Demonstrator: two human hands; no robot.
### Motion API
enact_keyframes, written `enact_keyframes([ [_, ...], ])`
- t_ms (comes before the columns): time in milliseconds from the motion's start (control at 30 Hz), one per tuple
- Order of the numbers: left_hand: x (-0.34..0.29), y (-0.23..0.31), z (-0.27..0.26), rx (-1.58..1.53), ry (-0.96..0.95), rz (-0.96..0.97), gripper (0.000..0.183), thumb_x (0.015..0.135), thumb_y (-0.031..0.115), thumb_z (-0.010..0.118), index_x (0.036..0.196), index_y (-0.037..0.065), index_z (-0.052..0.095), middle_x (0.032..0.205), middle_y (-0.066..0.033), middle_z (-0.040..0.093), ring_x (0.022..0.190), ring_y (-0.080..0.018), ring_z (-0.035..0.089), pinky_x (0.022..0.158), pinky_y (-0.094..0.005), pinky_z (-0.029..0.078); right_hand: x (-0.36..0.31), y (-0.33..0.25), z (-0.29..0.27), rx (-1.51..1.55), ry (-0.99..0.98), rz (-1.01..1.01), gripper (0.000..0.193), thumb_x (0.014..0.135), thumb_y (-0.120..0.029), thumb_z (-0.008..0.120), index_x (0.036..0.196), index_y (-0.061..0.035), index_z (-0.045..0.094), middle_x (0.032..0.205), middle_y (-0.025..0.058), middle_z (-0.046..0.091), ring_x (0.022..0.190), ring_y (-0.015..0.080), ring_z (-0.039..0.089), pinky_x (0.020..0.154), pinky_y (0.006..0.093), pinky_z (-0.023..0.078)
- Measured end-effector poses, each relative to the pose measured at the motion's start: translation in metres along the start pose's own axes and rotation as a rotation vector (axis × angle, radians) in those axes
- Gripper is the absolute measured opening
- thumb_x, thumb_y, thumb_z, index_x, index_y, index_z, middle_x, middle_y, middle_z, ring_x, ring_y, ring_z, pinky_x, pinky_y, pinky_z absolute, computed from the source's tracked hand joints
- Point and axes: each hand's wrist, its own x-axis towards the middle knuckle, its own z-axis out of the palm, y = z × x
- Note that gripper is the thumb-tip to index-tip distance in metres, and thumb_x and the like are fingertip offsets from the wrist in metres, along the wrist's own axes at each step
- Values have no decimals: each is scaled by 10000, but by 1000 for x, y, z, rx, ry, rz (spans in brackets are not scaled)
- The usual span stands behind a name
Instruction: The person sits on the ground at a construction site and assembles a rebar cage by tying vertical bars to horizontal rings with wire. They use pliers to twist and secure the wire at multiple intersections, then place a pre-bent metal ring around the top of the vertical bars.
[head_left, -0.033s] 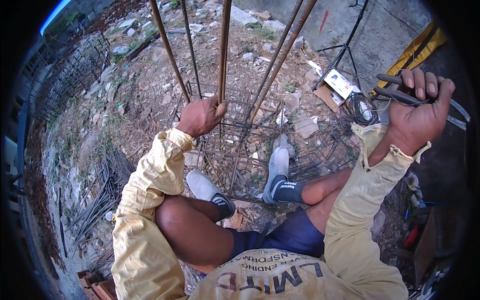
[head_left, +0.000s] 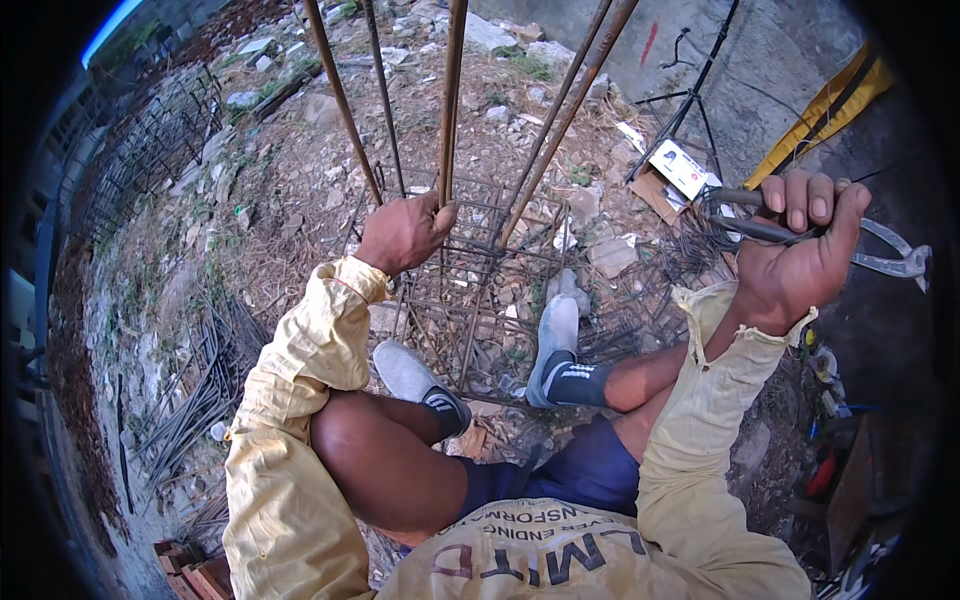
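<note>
My left hand (head_left: 404, 235) is closed around an upright, rust-brown steel reinforcing bar (head_left: 453, 95), which seems paired with another bar close behind it. More bars rise on either side of it, and below lies a rebar cage (head_left: 472, 330) of crossed rods between my feet. Out to the right, my right hand (head_left: 795, 250) grips a pair of pincers (head_left: 905, 262) by its dark handles. Their curved metal jaws point right, away from the cage, with nothing visible between them.
A coil of dark wire (head_left: 715, 225) lies beside an open cardboard box (head_left: 660, 192). Behind stands a black tripod (head_left: 690, 95), with yellow cloth (head_left: 820, 120) to its right. Loose rods (head_left: 205, 375) and rubble cover the ground at left; bricks (head_left: 190, 572) sit lower left.
My right hand has moved left and slightly down with the pincers, which have turned so the jaws show more plainly. My left hand stays on the bar.
</note>
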Motion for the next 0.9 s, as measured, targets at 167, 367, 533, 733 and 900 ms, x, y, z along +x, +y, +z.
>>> enact_keyframes([
  [167,-5,-5,2,-127,37,-13,539,950,552,448,1022,67,674,851,-218,681,829,-411,662,744,-501,509,-203,90,-46,-301,335,659,209,998,-253,545,959,-57,487,628,-14,415,529,65,377,487,255,374],
  [367,-30,-55,2,-415,-401,-192,562,942,526,531,990,-23,643,882,-149,695,818,-321,670,756,-415,522,-303,189,-51,-282,663,870,224,994,-307,550,906,-122,459,615,-17,389,517,106,395,487,302,399],
  [533,-44,-90,59,-367,-419,-117,578,939,441,570,1261,-39,567,1227,-225,606,1092,-293,608,953,-403,465,-281,207,-49,-157,808,807,205,1011,-311,507,923,-134,451,654,-13,430,559,100,436,514,298,436],
  [733,-26,-102,107,-571,-320,-127,543,992,307,495,1432,12,375,1294,-187,551,1094,-255,608,872,-366,518,-284,224,-39,-35,875,792,222,996,-367,529,947,-163,457,748,-25,463,620,110,442,604,330,457],
  [900,-12,-72,106,-1058,-233,-346,520,1013,232,452,1491,122,279,1386,-148,465,898,-192,641,696,-337,525,-290,255,-32,113,946,863,222,990,-406,523,944,-194,482,754,-38,472,635,119,443,650,383,458],
])
